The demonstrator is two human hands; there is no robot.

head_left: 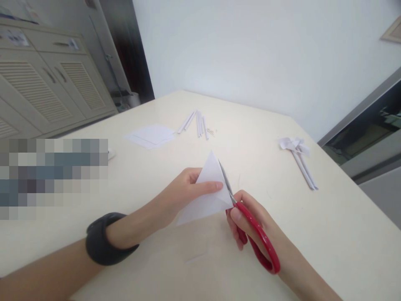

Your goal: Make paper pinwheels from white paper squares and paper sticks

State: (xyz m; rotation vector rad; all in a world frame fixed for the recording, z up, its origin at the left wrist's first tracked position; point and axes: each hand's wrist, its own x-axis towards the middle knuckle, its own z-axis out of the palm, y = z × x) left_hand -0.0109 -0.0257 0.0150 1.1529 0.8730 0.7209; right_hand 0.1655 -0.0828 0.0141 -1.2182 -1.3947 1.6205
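Note:
My left hand point(184, 193) pinches a folded white paper triangle point(209, 188) above the cream table point(313, 234), thumb across its face. My right hand point(250, 223) grips red-handled scissors point(255, 234), fingers through the loops. The steel blades point(226, 183) run along the triangle's right edge, set into the paper. A black band sits on my left wrist point(105, 238).
Several rolled white paper sticks point(196, 121) lie at the far middle, next to a stack of white paper sheets point(152, 136). A finished paper pinwheel on a stick point(299, 156) rests at the right. A blurred patch covers the left edge. Cabinets stand beyond the table at left.

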